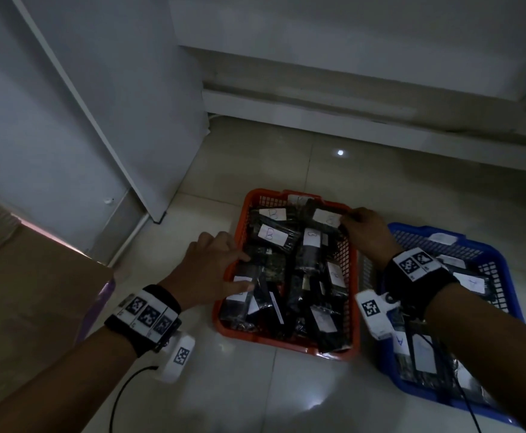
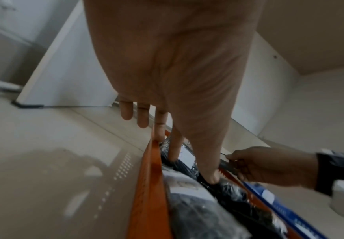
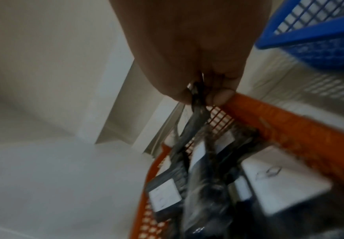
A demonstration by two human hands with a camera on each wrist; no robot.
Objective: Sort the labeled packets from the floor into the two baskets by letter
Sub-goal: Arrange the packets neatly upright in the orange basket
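Note:
An orange basket [image 1: 274, 340] on the tiled floor holds several dark packets with white labels, some reading B. My right hand [image 1: 368, 229] is at its far right corner and pinches the edge of a dark packet [image 1: 325, 217] labeled B between thumb and fingers [image 3: 220, 97]. The held packet [image 3: 197, 110] hangs just inside the orange rim [image 3: 279, 116]. My left hand [image 1: 215, 264] lies over the basket's left rim with straight fingers [image 2: 142, 116], its thumb pressing a packet [image 1: 243, 296]. To the right, a blue basket [image 1: 427, 231] holds packets, at least one marked A.
A brown cardboard box [image 1: 37, 292] stands at the left, close to my left forearm. A white cabinet panel [image 1: 99, 120] rises behind it, and a white ledge [image 1: 349, 101] runs along the back wall. Cables trail from both wrist cameras.

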